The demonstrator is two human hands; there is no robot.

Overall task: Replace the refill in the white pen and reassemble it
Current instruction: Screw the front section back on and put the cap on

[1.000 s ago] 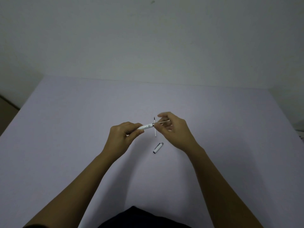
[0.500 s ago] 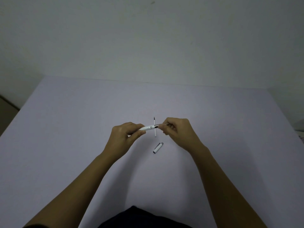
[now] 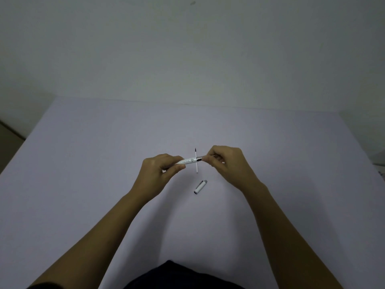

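Observation:
My left hand (image 3: pixel 161 171) grips the white pen barrel (image 3: pixel 189 160), which lies level above the table and points right. My right hand (image 3: pixel 227 163) pinches a thin refill at the barrel's dark-ringed open end; most of that refill is hidden by my fingers. A second refill (image 3: pixel 196 162), white with a black tip, lies on the table behind the barrel, pointing away from me. Nearer to me on the table rests a short white pen piece with a grey end (image 3: pixel 200 187).
The table (image 3: pixel 104 163) is covered in pale lilac and reaches a plain wall at the back. Its left edge (image 3: pixel 23 142) drops to a darker floor. A dark garment (image 3: pixel 179 276) shows at the bottom of the view.
My right hand has curled tighter around the refill and slid a little right along the barrel's axis. The barrel, the loose refill and the short piece have stayed put.

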